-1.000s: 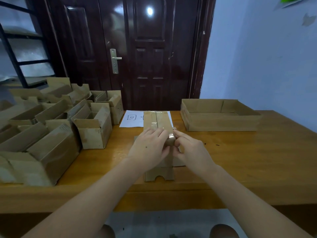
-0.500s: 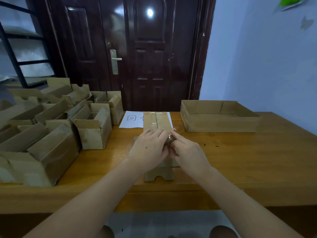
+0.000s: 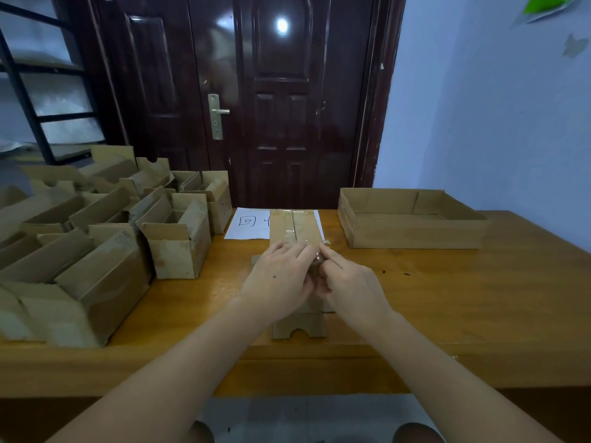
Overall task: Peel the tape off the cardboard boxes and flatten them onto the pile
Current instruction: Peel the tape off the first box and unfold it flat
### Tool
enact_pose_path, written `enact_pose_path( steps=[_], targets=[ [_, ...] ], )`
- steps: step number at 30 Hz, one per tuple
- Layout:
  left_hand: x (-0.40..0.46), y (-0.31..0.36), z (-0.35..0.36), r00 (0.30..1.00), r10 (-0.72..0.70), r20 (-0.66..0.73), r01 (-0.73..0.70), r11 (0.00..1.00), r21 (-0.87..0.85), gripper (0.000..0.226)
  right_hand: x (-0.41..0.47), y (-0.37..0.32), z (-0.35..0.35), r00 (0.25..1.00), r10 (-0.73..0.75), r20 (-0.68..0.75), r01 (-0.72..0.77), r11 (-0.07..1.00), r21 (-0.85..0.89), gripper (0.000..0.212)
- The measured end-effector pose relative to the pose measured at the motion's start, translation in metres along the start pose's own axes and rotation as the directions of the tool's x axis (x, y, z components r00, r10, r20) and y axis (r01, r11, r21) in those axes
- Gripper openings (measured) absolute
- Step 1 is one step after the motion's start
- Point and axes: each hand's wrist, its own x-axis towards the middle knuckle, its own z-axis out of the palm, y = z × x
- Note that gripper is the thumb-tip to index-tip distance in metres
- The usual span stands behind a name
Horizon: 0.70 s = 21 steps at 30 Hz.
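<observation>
1. Cardboard box [image 3: 295, 226], brown and flattened into a long narrow strip, lies on the wooden table [image 3: 447, 302] straight in front of the person, its far end lying over a white sheet of paper [image 3: 251, 223].
2. Clear tape [image 3: 292, 233] runs glossy and wrinkled across its far panel, along the centre seam; a small notched flap [image 3: 299, 327] shows at the near end.
3. Left hand [image 3: 278, 279] rests on top of the box's middle, fingers [image 3: 295, 251] close together and bent down over the cardboard.
4. Right hand [image 3: 348, 282] meets it from the other side, its forefinger and thumb seemingly pinching a crumpled bit of tape at the box's right edge, though the contact is partly hidden by the left hand.
5. Both bare forearms reach in from the near edge of the table.
6. One shallow open tray [image 3: 412, 233] of the same corrugated board sits well apart to the right, rectangular and low-walled.
7. To the left stands a crowd of upright boxes [image 3: 96, 251], at least eight by my count, flaps open, faces scuffed and dull.
8. The paper carries two hand-drawn marks, one of them a square within a square.
9. Behind the table stands one dark panelled door [image 3: 256, 100], glossy, with a brass handle [image 3: 217, 115].
10. A black metal shelf frame [image 3: 28, 100] stands at far left, and a pale blue wall [image 3: 499, 123] at right.
</observation>
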Motion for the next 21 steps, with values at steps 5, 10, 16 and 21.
enact_pose_path(
  steps=[5, 10, 16, 21],
  targets=[
    [0.0000, 0.0014, 0.0007, 1.000, -0.003, -0.029, 0.003, 1.000, -0.001, 0.018, 0.0001, 0.0024, -0.0035, 1.000, 0.001, -0.019, 0.000, 1.000, 0.023, 0.026],
    [0.0003, 0.0004, 0.0034, 0.999, -0.007, -0.035, 0.007, 1.000, 0.009, 0.017, -0.0047, 0.0027, 0.0001, 1.000, -0.007, -0.008, 0.007, 1.000, 0.027, 0.020],
    [-0.0009, -0.0016, 0.0033, 0.999, 0.006, -0.041, -0.006, 1.000, 0.004, 0.019, -0.0037, -0.0010, 0.0058, 1.000, 0.028, -0.014, -0.028, 0.999, 0.017, 0.018],
    [-0.0026, -0.0004, 0.0034, 0.999, 0.028, -0.039, -0.027, 0.999, 0.028, 0.018, 0.0026, 0.0031, 0.0007, 0.999, -0.010, -0.033, 0.009, 1.000, -0.016, 0.023]
  ],
)
